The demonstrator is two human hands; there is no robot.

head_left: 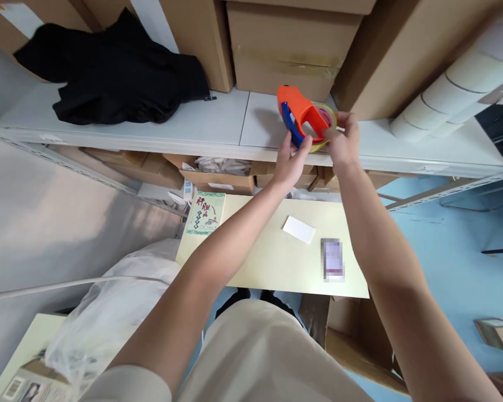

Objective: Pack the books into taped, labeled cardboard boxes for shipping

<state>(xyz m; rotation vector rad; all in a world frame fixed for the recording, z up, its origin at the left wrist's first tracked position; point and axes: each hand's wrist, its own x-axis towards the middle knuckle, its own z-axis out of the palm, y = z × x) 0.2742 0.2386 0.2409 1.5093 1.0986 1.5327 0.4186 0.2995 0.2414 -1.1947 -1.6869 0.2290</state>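
Note:
Both of my hands are raised at the grey shelf (218, 120), around an orange and blue tape dispenser (295, 103). A roll of yellowish tape (332, 114) sits in it. My left hand (291, 162) grips the dispenser's blue part from below, thumb along its edge. On the other side, my right hand (344, 139) has its fingers closed at the tape roll's edge. Part of the roll is hidden behind the fingers. Below my arms, a pale yellow table (260, 262) carries a small white card or box (299, 229) and a book with a green border (205, 213).
Black cloth (126, 72) lies at the shelf's left. Cardboard boxes (289, 50) stand along its back, and white rolls (444, 92) are stacked at right. A blurred-out rectangular object (332, 259) rests on the table. A plastic bag (121, 312) and white cable (88, 281) are at left.

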